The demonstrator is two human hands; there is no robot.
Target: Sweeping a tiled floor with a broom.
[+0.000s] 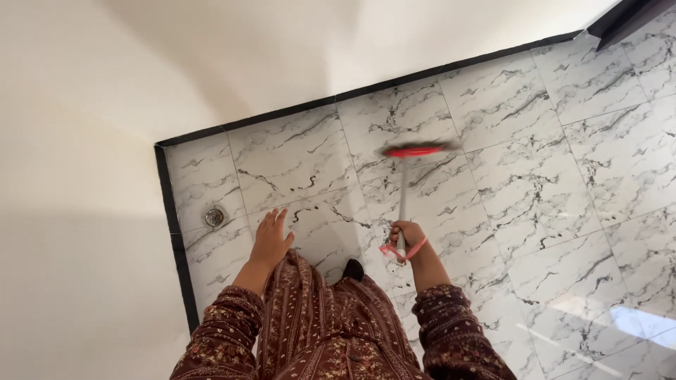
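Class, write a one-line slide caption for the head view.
Right hand grips a red-headed floor wiper over marble tiles; left hand hangs open.

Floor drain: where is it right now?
In the head view the round metal floor drain sits in the marble tile near the room's corner, left of the empty left hand.

White marble-patterned floor tiles (535, 176) with dark grey veins fill the view from two to five o'clock, edged by a black skirting strip (366, 90) below the plain cream walls (105, 105) at nine to twelve o'clock. A round metal floor drain (215, 217) sits in the corner at about nine o'clock, and a dark door-frame edge (623, 21) shows at two o'clock
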